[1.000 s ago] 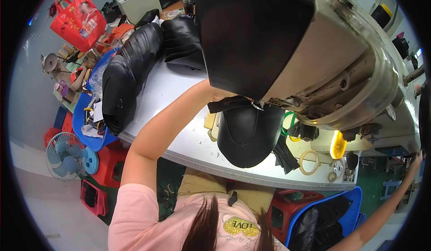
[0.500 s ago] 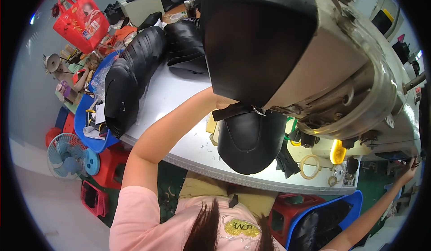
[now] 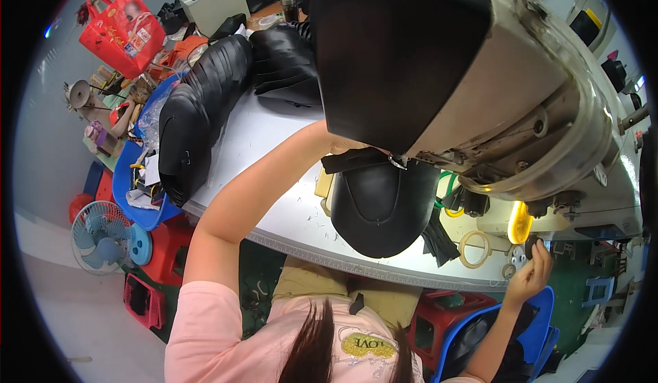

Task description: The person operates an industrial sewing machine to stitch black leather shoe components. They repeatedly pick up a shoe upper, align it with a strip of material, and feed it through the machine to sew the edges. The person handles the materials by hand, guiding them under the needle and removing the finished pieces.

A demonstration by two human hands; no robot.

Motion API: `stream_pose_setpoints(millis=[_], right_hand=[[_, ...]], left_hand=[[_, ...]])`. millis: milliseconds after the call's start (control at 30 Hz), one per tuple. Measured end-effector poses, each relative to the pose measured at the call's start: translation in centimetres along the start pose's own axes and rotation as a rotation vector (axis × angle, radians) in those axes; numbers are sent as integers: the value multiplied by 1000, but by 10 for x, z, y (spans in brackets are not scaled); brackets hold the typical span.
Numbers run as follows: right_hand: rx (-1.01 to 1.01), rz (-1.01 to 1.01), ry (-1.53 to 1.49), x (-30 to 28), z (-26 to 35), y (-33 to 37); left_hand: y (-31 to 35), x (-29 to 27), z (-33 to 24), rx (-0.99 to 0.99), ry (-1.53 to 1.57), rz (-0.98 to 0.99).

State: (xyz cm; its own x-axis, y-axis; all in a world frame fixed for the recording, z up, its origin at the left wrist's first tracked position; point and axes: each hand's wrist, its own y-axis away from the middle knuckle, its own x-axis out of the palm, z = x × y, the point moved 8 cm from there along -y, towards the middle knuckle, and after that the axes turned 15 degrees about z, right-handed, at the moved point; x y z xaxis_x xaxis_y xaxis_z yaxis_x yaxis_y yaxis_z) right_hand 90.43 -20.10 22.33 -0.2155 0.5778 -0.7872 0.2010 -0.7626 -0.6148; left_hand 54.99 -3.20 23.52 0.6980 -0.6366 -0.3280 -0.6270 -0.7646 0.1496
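Note:
A black leather-like piece with a rounded end and a curved stitched line (image 3: 380,208) hangs over the table's front edge, under the head of a sewing machine (image 3: 401,61). My left hand (image 3: 343,144) lies at the top of this piece, by a dark folded strip. The machine head hides its fingers. At the right, my right hand (image 3: 529,277) is raised beside the table's corner, its fingers closed around a small dark rounded knob (image 3: 530,246) below the glowing yellow lamp (image 3: 520,223). Some black strips (image 3: 439,242) hang beside the leather piece.
Stacks of black pieces (image 3: 205,109) lie on the white table (image 3: 240,136). A blue tub (image 3: 123,177), a fan (image 3: 101,236) and a red bag (image 3: 125,33) are at the left. A blue bin with black pieces (image 3: 548,314) stands at the lower right. A pale ring (image 3: 474,249) lies near the edge.
My right hand has come in from the far right edge to the dark knob near the table's corner. My left hand stays by the leather piece, which has shifted slightly.

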Motion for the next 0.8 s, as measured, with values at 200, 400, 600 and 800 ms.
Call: stream_pose_setpoints(millis=[200, 400, 600, 800], right_hand=[[57, -33, 13, 0, 3, 3], [-57, -74, 59, -11, -19, 6], [498, -540, 19, -130, -188, -34], [431, -126, 245, -188, -425, -52]], left_hand=[[-2, 9, 10, -23, 62, 78], [-4, 38, 67, -131, 358, 285], [-2, 39, 57, -155, 355, 240], [-5, 35, 62, -83, 504, 214]])
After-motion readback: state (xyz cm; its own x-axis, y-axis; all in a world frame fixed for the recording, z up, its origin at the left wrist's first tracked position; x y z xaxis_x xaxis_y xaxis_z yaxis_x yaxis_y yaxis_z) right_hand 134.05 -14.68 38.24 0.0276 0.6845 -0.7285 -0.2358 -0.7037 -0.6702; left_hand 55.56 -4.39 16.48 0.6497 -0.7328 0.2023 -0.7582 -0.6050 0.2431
